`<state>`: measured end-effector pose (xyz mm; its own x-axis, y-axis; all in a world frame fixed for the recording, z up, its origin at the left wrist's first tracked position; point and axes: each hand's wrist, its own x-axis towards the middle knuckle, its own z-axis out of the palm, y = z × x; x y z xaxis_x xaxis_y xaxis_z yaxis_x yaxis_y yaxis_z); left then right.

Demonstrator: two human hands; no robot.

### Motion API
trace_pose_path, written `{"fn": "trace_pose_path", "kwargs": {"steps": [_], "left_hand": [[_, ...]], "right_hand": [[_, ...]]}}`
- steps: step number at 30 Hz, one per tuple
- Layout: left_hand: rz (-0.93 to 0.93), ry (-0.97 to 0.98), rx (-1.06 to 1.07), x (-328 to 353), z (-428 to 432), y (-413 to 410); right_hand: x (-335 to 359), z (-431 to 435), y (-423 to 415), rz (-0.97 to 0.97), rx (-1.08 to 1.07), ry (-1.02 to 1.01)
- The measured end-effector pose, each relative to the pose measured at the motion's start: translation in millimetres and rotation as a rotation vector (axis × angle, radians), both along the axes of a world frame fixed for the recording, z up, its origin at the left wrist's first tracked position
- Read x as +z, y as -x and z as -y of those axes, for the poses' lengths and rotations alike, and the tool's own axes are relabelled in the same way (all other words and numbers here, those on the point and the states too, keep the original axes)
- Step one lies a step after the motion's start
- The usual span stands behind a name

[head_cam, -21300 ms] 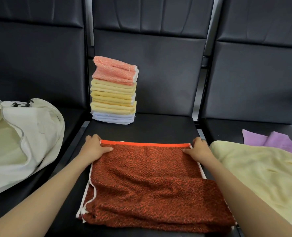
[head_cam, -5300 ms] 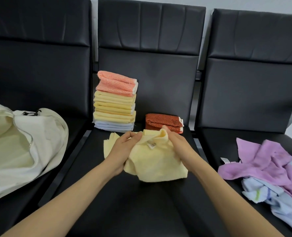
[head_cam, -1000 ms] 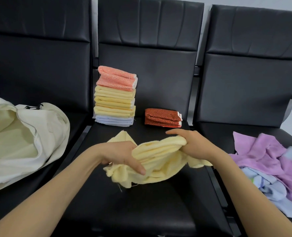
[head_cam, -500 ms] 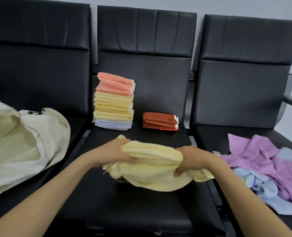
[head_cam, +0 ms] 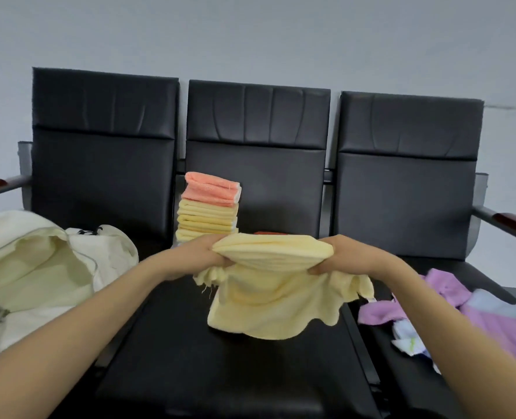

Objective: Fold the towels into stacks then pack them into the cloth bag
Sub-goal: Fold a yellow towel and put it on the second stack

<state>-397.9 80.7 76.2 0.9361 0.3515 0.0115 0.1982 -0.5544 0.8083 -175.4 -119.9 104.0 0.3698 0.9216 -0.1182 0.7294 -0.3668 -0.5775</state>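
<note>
Holding the yellow towel (head_cam: 275, 288) up over the middle seat (head_cam: 220, 373), the person grips one end in each fist. The left hand (head_cam: 202, 255) is curled round the left end and the right hand (head_cam: 340, 257) round the right end.

The cloth is bunched in thick rolls between the fists rather than pinched at its corners, and the rest hangs unevenly, with one flap trailing at the right. I reckon a fold made from this grip would come out crooked, with layers trapped inside, and a lumpy towel would sit badly on a pile.

The stack (head_cam: 208, 207) stands tall just behind the left hand, at the back of the same seat. A careless shake or elbow swing could tip it.

The bag (head_cam: 39, 267) lies open on the left seat. Loose towels (head_cam: 462, 316) sprawl on the right seat, and a tug nearby might drag them off.
</note>
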Motion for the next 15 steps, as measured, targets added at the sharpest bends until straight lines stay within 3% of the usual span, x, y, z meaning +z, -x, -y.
{"fn": "trace_pose_path", "kwargs": {"steps": [3,5,8,12,15], "left_hand": [[0.040,0.045,-0.056,34,3,7],[-0.012,-0.008,-0.076,57,3,11],[-0.184,-0.282,-0.098,84,6,9],[-0.369,-0.809,0.086,90,1,-11],[-0.291,-0.880,0.202,75,-13,-22]], "right_hand": [[33,9,3,-0.124,0.017,-0.043],[52,12,3,-0.103,0.033,-0.040],[70,7,5,0.229,0.038,0.075],[69,-13,7,0.655,-0.061,0.251],[56,-29,3,0.840,-0.207,0.171]]}}
